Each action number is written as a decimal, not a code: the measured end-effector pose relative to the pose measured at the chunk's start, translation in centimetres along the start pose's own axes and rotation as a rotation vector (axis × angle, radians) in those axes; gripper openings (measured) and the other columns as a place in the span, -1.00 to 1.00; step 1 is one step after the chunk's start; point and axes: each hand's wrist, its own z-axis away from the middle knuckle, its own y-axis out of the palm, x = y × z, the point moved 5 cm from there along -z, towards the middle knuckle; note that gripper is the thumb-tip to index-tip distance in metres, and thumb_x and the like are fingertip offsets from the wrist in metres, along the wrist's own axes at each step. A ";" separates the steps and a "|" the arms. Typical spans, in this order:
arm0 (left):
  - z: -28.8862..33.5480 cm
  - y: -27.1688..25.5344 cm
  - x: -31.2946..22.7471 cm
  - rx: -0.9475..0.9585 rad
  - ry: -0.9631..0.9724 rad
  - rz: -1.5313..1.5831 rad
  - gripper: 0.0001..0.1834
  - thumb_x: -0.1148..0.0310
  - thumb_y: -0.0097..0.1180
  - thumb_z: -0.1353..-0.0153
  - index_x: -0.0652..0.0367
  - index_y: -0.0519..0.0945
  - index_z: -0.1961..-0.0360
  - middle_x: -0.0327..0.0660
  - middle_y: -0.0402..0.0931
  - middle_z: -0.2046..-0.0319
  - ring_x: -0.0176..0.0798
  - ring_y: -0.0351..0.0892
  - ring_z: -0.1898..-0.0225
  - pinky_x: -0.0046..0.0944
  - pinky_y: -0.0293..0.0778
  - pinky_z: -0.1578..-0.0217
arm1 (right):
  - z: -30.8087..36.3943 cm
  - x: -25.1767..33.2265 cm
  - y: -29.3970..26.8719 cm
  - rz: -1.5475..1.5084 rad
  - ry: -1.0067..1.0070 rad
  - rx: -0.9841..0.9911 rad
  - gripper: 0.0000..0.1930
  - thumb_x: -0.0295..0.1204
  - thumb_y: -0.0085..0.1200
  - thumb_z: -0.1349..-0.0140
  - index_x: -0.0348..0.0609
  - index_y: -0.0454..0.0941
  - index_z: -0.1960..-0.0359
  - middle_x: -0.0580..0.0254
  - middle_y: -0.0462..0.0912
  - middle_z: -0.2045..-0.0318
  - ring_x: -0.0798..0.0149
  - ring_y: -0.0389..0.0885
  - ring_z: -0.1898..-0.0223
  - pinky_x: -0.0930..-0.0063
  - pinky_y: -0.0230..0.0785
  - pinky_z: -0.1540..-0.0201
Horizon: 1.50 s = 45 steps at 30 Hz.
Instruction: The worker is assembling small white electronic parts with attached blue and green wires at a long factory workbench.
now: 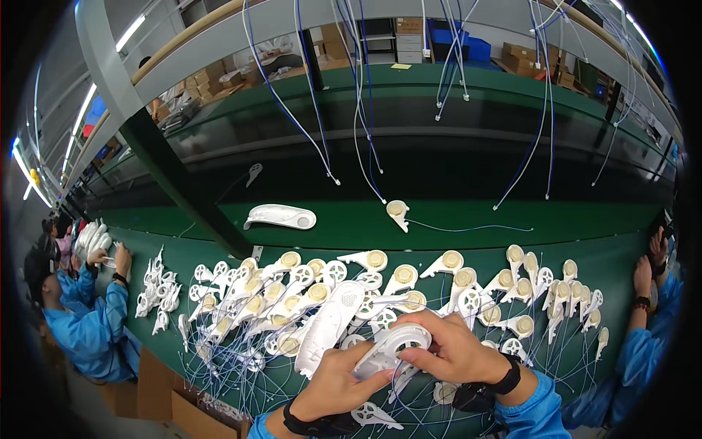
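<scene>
Both my hands grip one white plastic housing with a round ring-shaped end [382,353]. My left hand [338,385] pinches its lower left side between thumb and fingers. On the round end, my right hand [455,350] presses with the thumb, its fingers wrapped over the far rim. A thin wire trails below the housing. Just left of it, a long white plastic shell [330,322] with a patch of small holes lies tilted on the pile. Around my hands lie several white round-headed parts [403,277], some with cream discs, many with blue and white wires.
Another white shell [281,216] and a wired round part [397,212] lie on the green ledge beyond. Wires hang from the overhead rail. A green post [183,183] rises at left. Co-workers in blue sit at left [91,333] and right; a cardboard box [194,417] stands lower left.
</scene>
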 end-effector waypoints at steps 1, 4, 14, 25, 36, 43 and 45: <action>0.0 0.0 0.1 0.030 -0.026 -0.016 -0.63 0.31 0.30 -0.08 0.32 0.59 0.14 -0.02 0.61 0.46 -0.14 0.65 0.46 -0.26 0.49 0.40 | 0.0 -0.1 0.0 0.001 0.002 -0.003 -0.59 -0.30 0.18 -0.22 -0.21 0.41 -0.04 0.03 0.66 0.39 0.18 0.68 0.51 0.42 0.48 0.46; 0.0 0.4 -0.1 0.021 -0.036 0.014 -0.63 0.30 0.30 -0.08 0.33 0.59 0.16 -0.03 0.60 0.47 -0.16 0.64 0.47 -0.27 0.49 0.40 | 0.0 -0.1 0.0 -0.022 -0.049 -0.042 -0.59 -0.30 0.18 -0.22 -0.21 0.42 -0.03 0.05 0.65 0.40 0.20 0.66 0.53 0.45 0.46 0.48; -0.7 -1.2 -0.6 -0.335 0.281 -0.043 -0.26 0.26 0.35 0.02 0.32 0.36 -0.17 0.06 0.52 0.02 -0.05 0.54 -0.01 -0.17 0.38 -0.06 | -0.2 -2.1 -3.0 -0.284 0.213 -0.234 -0.69 -0.31 0.03 -0.34 -0.29 0.46 0.03 0.36 0.59 0.38 0.54 0.50 0.47 0.66 0.36 0.44; -0.2 -2.6 -0.1 -0.547 0.430 -0.043 -0.46 0.40 0.25 -0.02 0.33 0.42 -0.06 0.06 0.42 -0.06 0.09 0.36 -0.17 -0.01 0.22 -0.21 | 4.8 -12.4 -24.6 -0.519 0.407 -1.004 -0.74 -0.11 0.00 -0.34 0.03 0.43 0.39 0.51 0.36 0.70 0.62 0.19 0.72 0.68 -0.04 0.70; -0.5 -2.4 -0.3 -0.508 0.417 -0.031 -0.51 0.42 0.25 -0.01 0.33 0.46 0.00 0.05 0.47 0.03 0.03 0.44 -0.06 -0.09 0.30 -0.13 | 10.2 -15.3 -30.1 0.763 0.771 -0.801 -0.53 -0.22 0.20 -0.14 -0.34 0.48 0.04 0.15 0.69 0.47 0.27 0.67 0.45 0.39 0.48 0.29; -1.0 -2.2 0.4 -0.493 0.396 -0.022 -0.62 0.45 0.25 0.00 0.31 0.53 0.12 0.03 0.52 0.09 0.02 0.51 0.04 -0.13 0.38 -0.03 | 4.3 -14.7 -26.8 0.676 0.689 -0.651 -0.65 -0.25 0.19 -0.13 -0.22 0.58 0.14 0.15 0.70 0.44 0.21 0.68 0.39 0.36 0.49 0.26; -0.8 -2.4 0.7 -0.496 0.386 -0.031 -0.63 0.46 0.26 0.01 0.30 0.54 0.13 0.02 0.53 0.11 0.00 0.53 0.07 -0.15 0.40 0.00 | 0.6 -13.0 -23.4 0.766 0.651 -0.525 -0.76 -0.26 0.20 -0.12 -0.17 0.65 0.29 0.18 0.71 0.44 0.16 0.69 0.37 0.34 0.49 0.24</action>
